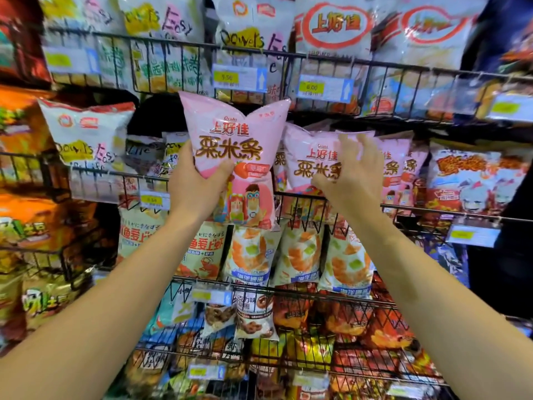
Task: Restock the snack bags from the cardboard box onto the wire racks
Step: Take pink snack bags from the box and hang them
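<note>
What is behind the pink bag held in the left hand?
Behind the held pink bag are a dark gap in the wire rack and, to its right, more pink bags that the right hand touches. The rack directly behind it is covered.

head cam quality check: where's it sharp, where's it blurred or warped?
Head view: sharpest at centre, where print on the pink snack bag in the left hand reads clearly; right hand slightly smeared at the fingers; edge bags and price tags soft; the wire rack bows from wide-angle distortion; plastic glare up top.
</note>
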